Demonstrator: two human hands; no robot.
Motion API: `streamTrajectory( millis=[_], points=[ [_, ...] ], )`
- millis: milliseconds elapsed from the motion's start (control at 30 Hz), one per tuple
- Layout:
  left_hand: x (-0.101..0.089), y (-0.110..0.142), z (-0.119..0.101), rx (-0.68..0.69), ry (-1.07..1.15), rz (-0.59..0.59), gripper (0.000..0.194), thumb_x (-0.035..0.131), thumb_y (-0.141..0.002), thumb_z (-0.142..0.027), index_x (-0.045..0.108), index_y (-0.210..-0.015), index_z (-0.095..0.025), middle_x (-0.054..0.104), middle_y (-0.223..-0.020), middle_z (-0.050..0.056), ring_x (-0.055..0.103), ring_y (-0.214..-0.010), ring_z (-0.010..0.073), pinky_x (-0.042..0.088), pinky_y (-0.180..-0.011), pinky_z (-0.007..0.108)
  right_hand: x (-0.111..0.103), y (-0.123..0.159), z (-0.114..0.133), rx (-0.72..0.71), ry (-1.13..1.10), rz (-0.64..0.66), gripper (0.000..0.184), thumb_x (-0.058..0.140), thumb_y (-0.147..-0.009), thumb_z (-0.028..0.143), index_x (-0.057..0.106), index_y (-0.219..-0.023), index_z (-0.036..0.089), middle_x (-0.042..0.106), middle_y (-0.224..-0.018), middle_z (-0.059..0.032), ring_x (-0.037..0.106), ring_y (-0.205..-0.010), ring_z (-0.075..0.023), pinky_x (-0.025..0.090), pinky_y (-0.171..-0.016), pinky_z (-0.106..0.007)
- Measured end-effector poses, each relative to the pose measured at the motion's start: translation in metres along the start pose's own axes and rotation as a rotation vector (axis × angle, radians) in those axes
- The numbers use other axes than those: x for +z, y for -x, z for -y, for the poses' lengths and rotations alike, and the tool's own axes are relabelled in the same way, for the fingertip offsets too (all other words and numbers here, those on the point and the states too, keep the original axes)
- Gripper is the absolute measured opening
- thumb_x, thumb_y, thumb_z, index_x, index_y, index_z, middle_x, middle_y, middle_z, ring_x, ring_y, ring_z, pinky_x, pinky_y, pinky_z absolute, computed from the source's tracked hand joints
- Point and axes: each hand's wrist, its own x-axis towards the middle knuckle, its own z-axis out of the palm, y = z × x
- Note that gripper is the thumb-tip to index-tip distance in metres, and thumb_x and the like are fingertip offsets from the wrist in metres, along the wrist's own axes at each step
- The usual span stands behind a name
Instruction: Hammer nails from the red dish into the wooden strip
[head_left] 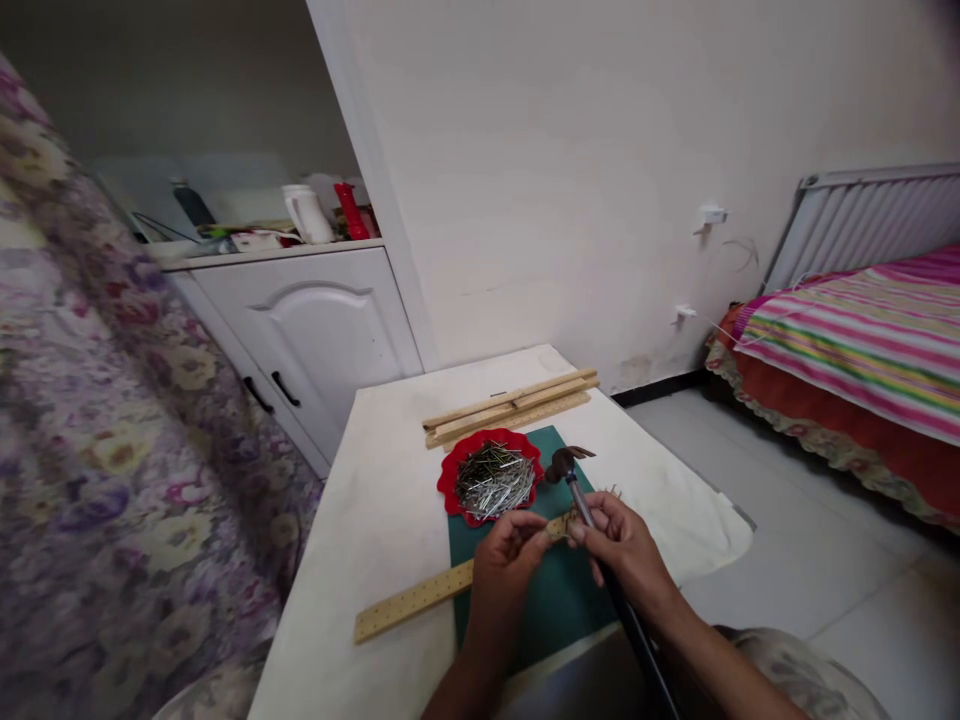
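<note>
My left hand [508, 555] is curled, its fingertips pinched at a long wooden strip [420, 600] that lies across a green mat [555, 590]; something small may be between the fingers, too small to name. My right hand [622, 545] grips a hammer [581, 495] by its dark handle, the head raised just above the strip's right end, where several nails stick up. A red scalloped dish [489, 477] full of loose nails sits just beyond my hands.
A white table [375, 520] carries everything. Several more wooden strips [510, 405] lie at its far edge. A white cabinet [315, 330] stands behind left, a floral curtain [97, 430] at left, a striped bed [862, 350] and radiator at right.
</note>
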Motion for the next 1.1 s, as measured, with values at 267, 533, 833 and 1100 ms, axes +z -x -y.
streamTrajectory(
  millis=[267, 533, 833, 1100],
  points=[
    [0.017, 0.000, 0.019, -0.057, 0.285, -0.026, 0.017, 0.065, -0.072, -0.030, 0.062, -0.075, -0.013, 0.063, -0.067, 0.002, 0.057, -0.067, 0.0139, 0.045, -0.069, 0.026, 0.005, 0.005, -0.002, 0.009, -0.002, -0.011, 0.034, 0.072, -0.067, 0.038, 0.053, -0.085, 0.017, 0.060, -0.061, 0.0031, 0.050, -0.041, -0.0080, 0.036, -0.029, -0.014],
    [0.001, -0.012, 0.020, 0.166, -0.365, -0.044, 0.015, 0.053, -0.079, -0.026, 0.061, -0.071, -0.017, 0.059, -0.073, 0.000, 0.054, -0.071, 0.0145, 0.041, -0.066, 0.025, -0.014, 0.010, 0.019, -0.008, 0.129, -0.103, 0.028, 0.064, -0.075, 0.040, 0.053, -0.086, 0.018, 0.058, -0.063, 0.0032, 0.040, -0.036, -0.0050, 0.033, -0.031, -0.016],
    [0.007, -0.023, 0.037, 0.309, -0.724, -0.002, 0.016, 0.043, -0.084, -0.018, 0.058, -0.078, -0.019, 0.058, -0.080, 0.003, 0.055, -0.077, 0.0153, 0.042, -0.071, 0.027, -0.022, 0.020, 0.020, 0.035, 0.163, -0.100, 0.028, 0.064, -0.076, 0.038, 0.054, -0.091, 0.017, 0.055, -0.062, 0.0047, 0.036, -0.036, -0.0037, 0.031, -0.030, -0.014],
    [0.007, -0.027, 0.040, 0.323, -0.824, 0.018, 0.018, 0.042, -0.084, -0.019, 0.058, -0.077, -0.019, 0.059, -0.080, 0.003, 0.056, -0.077, 0.0152, 0.042, -0.071, 0.026, -0.025, 0.021, 0.018, 0.049, 0.165, -0.080, 0.027, 0.062, -0.078, 0.038, 0.054, -0.094, 0.018, 0.055, -0.063, 0.0046, 0.035, -0.037, -0.0049, 0.031, -0.031, -0.015]
  ],
)
